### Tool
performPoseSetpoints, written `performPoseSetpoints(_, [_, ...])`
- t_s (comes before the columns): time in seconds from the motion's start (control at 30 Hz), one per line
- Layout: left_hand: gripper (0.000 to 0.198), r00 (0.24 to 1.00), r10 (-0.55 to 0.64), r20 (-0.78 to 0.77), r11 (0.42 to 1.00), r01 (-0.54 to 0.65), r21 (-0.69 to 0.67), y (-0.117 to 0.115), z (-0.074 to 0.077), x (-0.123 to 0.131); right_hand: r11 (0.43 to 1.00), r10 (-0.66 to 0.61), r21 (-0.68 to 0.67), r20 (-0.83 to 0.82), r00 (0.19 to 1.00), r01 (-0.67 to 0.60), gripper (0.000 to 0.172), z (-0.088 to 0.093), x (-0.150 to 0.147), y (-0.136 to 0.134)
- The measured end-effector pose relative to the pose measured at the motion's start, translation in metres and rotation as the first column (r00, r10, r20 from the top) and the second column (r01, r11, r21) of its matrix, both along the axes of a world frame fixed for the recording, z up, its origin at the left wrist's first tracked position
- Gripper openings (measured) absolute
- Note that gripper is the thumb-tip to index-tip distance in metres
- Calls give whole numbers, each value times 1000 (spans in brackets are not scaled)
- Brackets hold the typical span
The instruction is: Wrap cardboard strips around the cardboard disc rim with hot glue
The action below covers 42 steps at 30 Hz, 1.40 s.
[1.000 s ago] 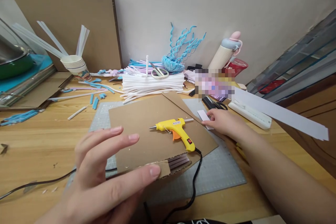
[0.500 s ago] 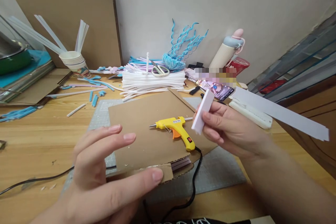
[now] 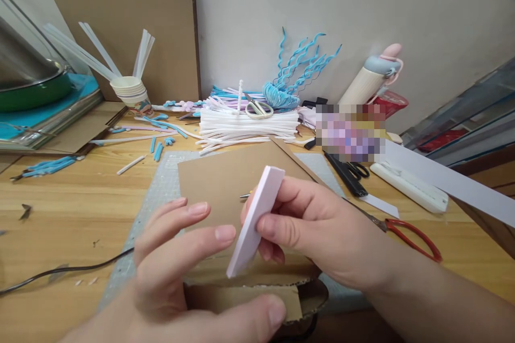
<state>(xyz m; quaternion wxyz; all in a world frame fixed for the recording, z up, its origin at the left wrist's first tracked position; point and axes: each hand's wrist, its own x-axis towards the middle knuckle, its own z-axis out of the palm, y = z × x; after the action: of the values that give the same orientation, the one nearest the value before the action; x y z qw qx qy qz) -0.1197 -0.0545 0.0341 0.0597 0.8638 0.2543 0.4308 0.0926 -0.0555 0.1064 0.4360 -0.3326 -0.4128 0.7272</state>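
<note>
My right hand [image 3: 314, 225] pinches a short, thick white strip [image 3: 257, 220], which looks like foam board, tilted over the work. To its left is my left hand [image 3: 173, 273], fingers spread, with the thumb lying along a folded cardboard piece [image 3: 289, 300] at the front. Whether the lower fingers of the left hand touch that cardboard is hidden. Behind the hands a flat cardboard sheet [image 3: 213, 171] rests on a grey cutting mat [image 3: 140, 225]. Only the metal nozzle of the yellow glue gun [image 3: 244, 195] shows past my right hand.
Red-handled scissors [image 3: 414, 238] and a black cutter [image 3: 346, 171] lie at right, near a white power strip [image 3: 410, 187]. White pipe cleaners [image 3: 245, 128] are stacked at the back. Paper cups [image 3: 131, 94] stand back left; a black cord [image 3: 80, 269] crosses the left side.
My right hand has brought the white strip left and closer, in front of the glue gun. The view has shifted, and the scissors and cutter now show at right.
</note>
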Motion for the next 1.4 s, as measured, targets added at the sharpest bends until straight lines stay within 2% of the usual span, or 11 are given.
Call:
performPoseSetpoints(0.03, [22, 996, 16, 91, 1000, -18, 21, 0, 4, 3, 1000, 13, 2, 0, 1000, -13, 26, 0, -1, 0])
performPoseSetpoints(0.17, [20, 995, 19, 100, 1000, -21, 19, -2, 10, 11, 998, 62, 25, 4, 998, -62, 6, 3, -1, 1])
performPoseSetpoints(0.23, [20, 991, 45, 125, 999, -45, 3, -3, 7, 12, 997, 72, 35, 1, 997, -72, 10, 4, -1, 2])
performPoseSetpoints(0.33, [22, 986, 59, 154, 998, -60, 0, -5, 2, 12, 998, 62, 17, 24, 998, -62, 7, 4, -2, 3])
performPoseSetpoints(0.47, [30, 995, 21, 102, 1000, -20, -7, -3, 0, 8, 999, 40, 10, 49, 998, -40, 28, 2, -2, 3])
performPoseSetpoints(0.57, [37, 995, -4, 105, 1000, 5, -12, -2, 0, 8, 999, 45, -3, 57, 997, -45, 34, 0, -1, 3])
performPoseSetpoints(0.87, [37, 991, 54, 124, 998, -55, 9, -5, 3, 13, 990, 109, -87, -1, 994, -109, 35, -5, 2, 2])
performPoseSetpoints(1.07, [41, 994, -13, 111, 1000, 13, -4, -3, 0, 9, 988, 148, -45, -33, 988, -150, 30, -12, 7, 3])
performPoseSetpoints(1.27, [49, 993, 30, 116, 999, -33, 20, -3, 1, 11, 985, 174, -1, -58, 983, -174, 23, -16, 13, 4])
performPoseSetpoints(1.4, [49, 997, -37, 70, 998, 33, 54, 3, 5, 7, 983, 186, 16, -79, 979, -185, 21, -19, 14, 6])
